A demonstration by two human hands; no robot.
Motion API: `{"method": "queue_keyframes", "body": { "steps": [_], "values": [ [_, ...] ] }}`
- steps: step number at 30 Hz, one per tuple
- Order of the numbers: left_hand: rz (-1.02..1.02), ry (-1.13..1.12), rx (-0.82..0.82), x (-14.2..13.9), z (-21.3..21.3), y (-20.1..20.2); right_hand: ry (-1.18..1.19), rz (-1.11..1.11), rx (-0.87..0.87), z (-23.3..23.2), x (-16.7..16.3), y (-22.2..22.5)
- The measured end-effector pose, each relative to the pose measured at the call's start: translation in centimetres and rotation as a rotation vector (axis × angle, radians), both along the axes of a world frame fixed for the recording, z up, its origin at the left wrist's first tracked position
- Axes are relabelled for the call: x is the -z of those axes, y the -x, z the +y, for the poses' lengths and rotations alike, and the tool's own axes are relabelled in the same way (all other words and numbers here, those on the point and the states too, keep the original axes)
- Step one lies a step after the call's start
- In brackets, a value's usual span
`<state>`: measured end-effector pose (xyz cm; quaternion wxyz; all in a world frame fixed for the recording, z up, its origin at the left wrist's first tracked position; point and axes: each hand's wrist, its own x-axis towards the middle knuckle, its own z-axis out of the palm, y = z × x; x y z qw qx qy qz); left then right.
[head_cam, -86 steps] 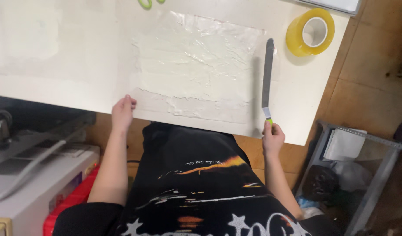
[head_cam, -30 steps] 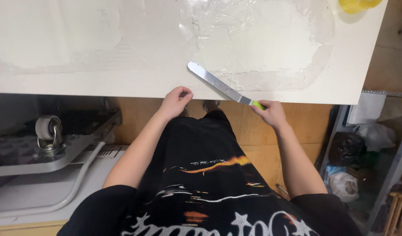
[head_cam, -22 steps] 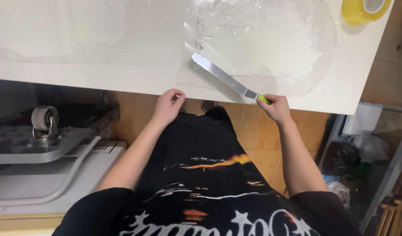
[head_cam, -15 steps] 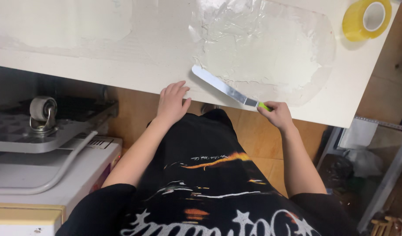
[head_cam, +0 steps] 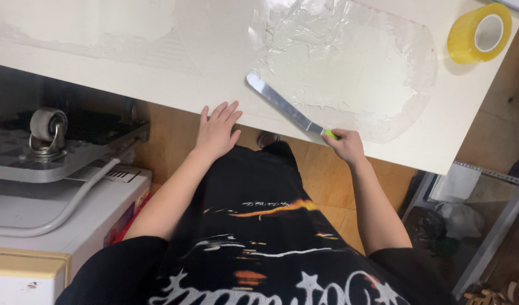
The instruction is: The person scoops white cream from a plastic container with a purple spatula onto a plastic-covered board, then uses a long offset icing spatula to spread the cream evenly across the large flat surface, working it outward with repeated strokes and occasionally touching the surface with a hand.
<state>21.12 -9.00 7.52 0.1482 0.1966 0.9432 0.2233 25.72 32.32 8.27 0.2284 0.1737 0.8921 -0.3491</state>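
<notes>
Where table [head_cam: 158, 85] ends, yellow tape roll [head_cam: 478, 33].

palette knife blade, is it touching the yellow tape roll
Apart. The head view shows the palette knife lying at the plastic sheet's near-left edge, with the yellow tape roll far across it.

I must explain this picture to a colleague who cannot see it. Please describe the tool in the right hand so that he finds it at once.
On the white table, near its front edge, lies a clear plastic sheet. The palette knife slants across its left corner, held by the right hand. It alone has a long metal blade and a lime-green handle.
</notes>
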Motion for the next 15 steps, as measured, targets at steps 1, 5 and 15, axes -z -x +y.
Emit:
{"method": "queue_keyframes", "body": {
  "steps": [1, 5, 15],
  "values": [
    [0.002, -0.007, 0.007, 0.1, -0.1, 0.1, -0.001, -0.005, -0.027, 0.4, -0.1, -0.1],
    [0.019, 0.001, 0.023, 0.6, -0.4, 0.0, -0.038, -0.018, -0.115, 3.7, 0.1, -0.2],
    [-0.051, -0.06, -0.169, 0.1, 3.1, -1.2, 0.091, 0.124, 0.02, 11.1, -0.1, -0.4]
  ]
}}
